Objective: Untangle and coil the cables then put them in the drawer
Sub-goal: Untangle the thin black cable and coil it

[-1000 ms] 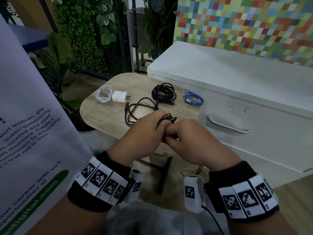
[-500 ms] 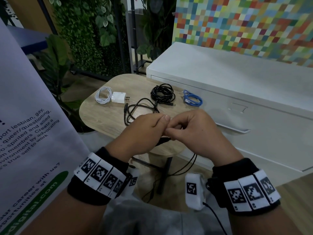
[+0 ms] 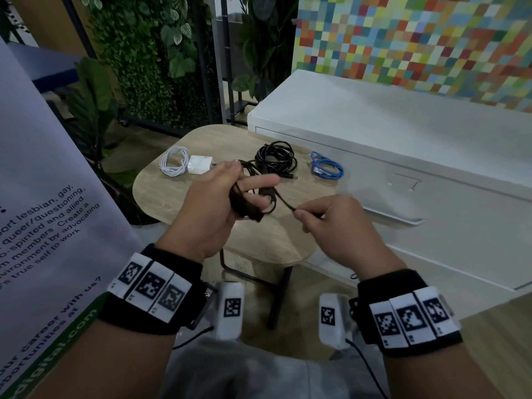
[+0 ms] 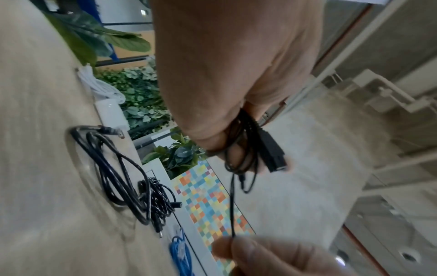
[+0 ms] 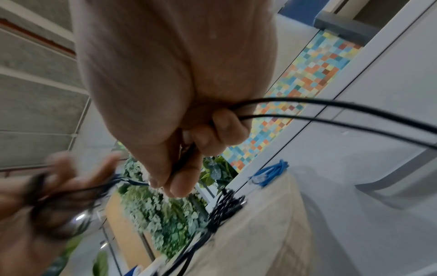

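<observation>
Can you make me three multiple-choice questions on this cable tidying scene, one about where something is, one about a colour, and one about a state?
1. Where does the blue cable lie?
A. On the wooden table, near the white cabinet
B. In the drawer
C. In the left hand

2. What colour is the cable being coiled?
A. White
B. Black
C. Blue

3. What state is the drawer in?
A. Pulled fully out
B. Half open with cables inside
C. Closed

Answers:
1. A, the blue cable rests at the table's far edge beside the cabinet.
2. B, the left hand holds black loops and the right hand pinches the same black cable.
3. C, the drawer front with its handle sits flush with the cabinet.
</observation>
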